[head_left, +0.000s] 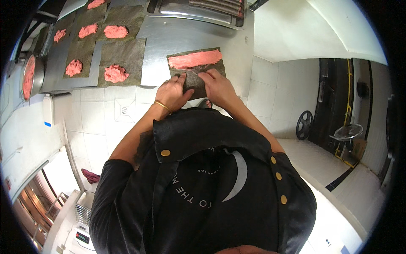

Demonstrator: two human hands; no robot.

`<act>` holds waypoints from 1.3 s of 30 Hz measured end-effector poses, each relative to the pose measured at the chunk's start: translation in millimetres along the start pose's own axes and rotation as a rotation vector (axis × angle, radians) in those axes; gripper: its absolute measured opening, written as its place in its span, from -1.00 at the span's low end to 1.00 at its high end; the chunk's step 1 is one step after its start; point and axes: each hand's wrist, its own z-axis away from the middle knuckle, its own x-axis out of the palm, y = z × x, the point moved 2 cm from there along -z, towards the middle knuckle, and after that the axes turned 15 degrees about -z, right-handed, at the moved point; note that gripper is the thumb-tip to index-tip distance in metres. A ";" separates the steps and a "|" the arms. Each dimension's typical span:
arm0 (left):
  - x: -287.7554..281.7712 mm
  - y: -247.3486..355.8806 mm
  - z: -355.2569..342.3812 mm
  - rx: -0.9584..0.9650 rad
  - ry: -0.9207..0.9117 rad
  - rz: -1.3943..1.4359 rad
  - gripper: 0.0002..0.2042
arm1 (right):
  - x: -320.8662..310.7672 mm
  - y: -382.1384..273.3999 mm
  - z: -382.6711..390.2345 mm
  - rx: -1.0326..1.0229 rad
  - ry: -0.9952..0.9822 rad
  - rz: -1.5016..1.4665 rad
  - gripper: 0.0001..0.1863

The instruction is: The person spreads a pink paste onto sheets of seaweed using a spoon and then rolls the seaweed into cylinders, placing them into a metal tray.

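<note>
A dark green sheet, likely seaweed, lies at the steel table's front edge with a long band of pink paste across its far half. My left hand rests on the sheet's near left part, fingers bent on it and thumb apart. My right hand pinches a thin, clear strip, perhaps film, just below the paste. More dark sheets with lumps of pink paste on them lie to the left.
The steel table holds a metal tray of dark rolls at the back. A bowl of pink paste stands at far left. Tiled floor surrounds the table, with a black wheel and yellow pipe at right.
</note>
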 end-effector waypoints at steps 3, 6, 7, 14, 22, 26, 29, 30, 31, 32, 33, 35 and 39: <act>-1.5 -3.1 -0.8 0.048 0.025 0.003 -0.25 | 13.1 -8.1 -10.3 0.023 0.048 -0.034 -0.60; 1.2 -7.5 -2.4 0.082 0.056 -0.004 -0.26 | 22.3 -12.4 -11.2 0.062 0.064 -0.042 -0.58; 1.1 -8.4 -3.2 0.091 0.064 -0.010 -0.27 | 24.8 -12.5 -9.5 0.074 0.061 -0.042 -0.58; 7.0 -17.6 -6.9 0.143 0.044 -0.048 -0.25 | 15.2 10.6 26.0 0.358 0.340 0.041 -0.55; 1.1 -21.6 -12.7 0.166 -0.065 -0.033 -0.22 | 31.3 -13.8 19.2 0.204 0.345 0.048 -0.52; 6.0 -26.9 -13.9 0.197 -0.025 -0.028 -0.21 | 39.5 -25.7 3.5 0.401 0.223 0.002 -0.55; 4.6 -28.3 -15.3 0.188 -0.053 -0.029 -0.22 | 21.6 -4.2 15.6 0.483 0.398 0.089 -0.58; 3.3 -28.1 -15.0 0.184 -0.061 -0.027 -0.23 | 7.6 1.0 25.2 0.479 0.475 0.077 -0.59; 2.4 -28.0 -14.7 0.182 -0.069 -0.029 -0.23 | -0.9 1.8 29.9 0.476 0.554 0.063 -0.60; 2.4 -28.5 -14.2 0.183 -0.062 -0.028 -0.23 | -2.1 -0.2 29.3 0.439 0.565 0.053 -0.60; 2.9 -28.4 -13.5 0.190 -0.057 -0.026 -0.24 | -4.2 -4.9 30.4 0.408 0.579 0.047 -0.60; 5.5 -29.7 -12.3 0.196 -0.049 -0.022 -0.25 | 1.7 -13.5 28.6 0.346 0.520 0.029 -0.61; 6.2 -28.5 -14.8 0.208 -0.033 -0.017 -0.28 | 21.6 -13.2 8.0 0.355 0.324 0.068 -0.62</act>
